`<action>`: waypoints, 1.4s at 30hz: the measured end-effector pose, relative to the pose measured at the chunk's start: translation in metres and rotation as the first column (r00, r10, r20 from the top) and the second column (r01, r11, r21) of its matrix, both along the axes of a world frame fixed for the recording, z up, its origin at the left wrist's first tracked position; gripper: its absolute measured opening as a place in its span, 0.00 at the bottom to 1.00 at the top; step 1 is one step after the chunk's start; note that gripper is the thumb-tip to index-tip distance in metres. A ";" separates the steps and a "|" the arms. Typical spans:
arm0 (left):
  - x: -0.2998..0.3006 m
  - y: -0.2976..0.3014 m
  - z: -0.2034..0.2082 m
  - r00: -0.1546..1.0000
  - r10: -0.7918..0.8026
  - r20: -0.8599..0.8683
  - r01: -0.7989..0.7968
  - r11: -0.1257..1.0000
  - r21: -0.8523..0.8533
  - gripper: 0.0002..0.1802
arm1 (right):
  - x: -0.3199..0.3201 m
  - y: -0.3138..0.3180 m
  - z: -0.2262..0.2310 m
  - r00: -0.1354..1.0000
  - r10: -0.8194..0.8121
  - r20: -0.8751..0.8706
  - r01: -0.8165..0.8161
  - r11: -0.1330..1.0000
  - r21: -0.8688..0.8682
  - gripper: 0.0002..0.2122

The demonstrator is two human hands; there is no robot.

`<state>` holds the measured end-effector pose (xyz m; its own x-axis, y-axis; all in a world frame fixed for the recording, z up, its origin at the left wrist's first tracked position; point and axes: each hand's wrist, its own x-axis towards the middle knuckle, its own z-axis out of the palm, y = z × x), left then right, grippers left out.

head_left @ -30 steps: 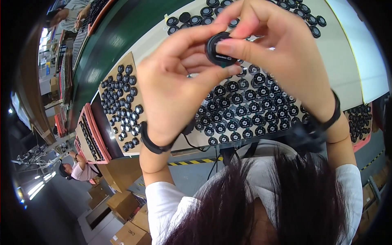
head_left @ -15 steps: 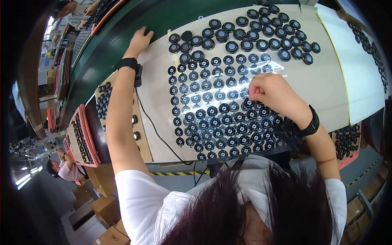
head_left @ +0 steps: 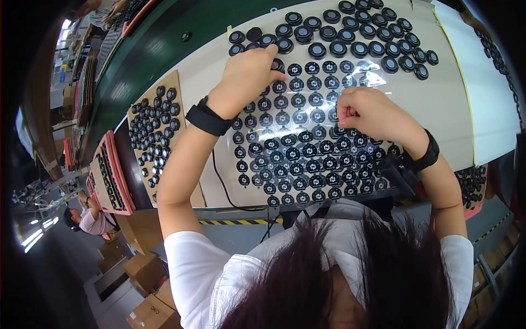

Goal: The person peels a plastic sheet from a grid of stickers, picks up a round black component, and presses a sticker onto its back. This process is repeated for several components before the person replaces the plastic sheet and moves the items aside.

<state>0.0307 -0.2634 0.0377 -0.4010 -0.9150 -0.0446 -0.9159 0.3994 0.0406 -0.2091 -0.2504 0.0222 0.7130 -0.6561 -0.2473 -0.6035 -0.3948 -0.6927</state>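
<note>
The left hand [head_left: 249, 74] lies knuckles up at the far edge of a clear sheet of round black stickers [head_left: 298, 145], fingers curled together, their tips pressing on a black round cap [head_left: 278, 64] in the row of loose black caps [head_left: 350, 41] toward twelve o'clock. Whether it truly grips that cap, I cannot tell. The right hand [head_left: 372, 115] sits at about two o'clock from the sheet's middle, fingers bunched, thumb and forefinger pinched together on a sticker at the sheet's surface. Both wrists wear dark bands. The sheet lies on a pale cardboard-coloured work surface [head_left: 438, 104]. At nine o'clock a brown board [head_left: 143, 112] carries more black caps, and beyond it a red-rimmed tray [head_left: 112, 175] leans by the bench.
</note>
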 end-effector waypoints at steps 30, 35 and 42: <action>-0.047 0.068 0.090 0.214 0.268 -0.939 0.111 0.949 0.296 0.22 | 0.038 -0.032 0.056 0.077 0.232 0.970 -0.489 0.856 -0.166 0.04; -0.046 0.068 0.092 0.246 0.308 -0.919 0.114 0.932 0.343 0.23 | 0.030 -0.017 0.081 0.342 0.029 0.939 -0.409 0.905 0.121 0.04; -0.043 0.069 0.104 0.378 0.324 -0.867 0.019 0.934 0.358 0.25 | 0.026 -0.008 0.096 0.692 -0.380 0.614 -0.161 0.748 0.644 0.05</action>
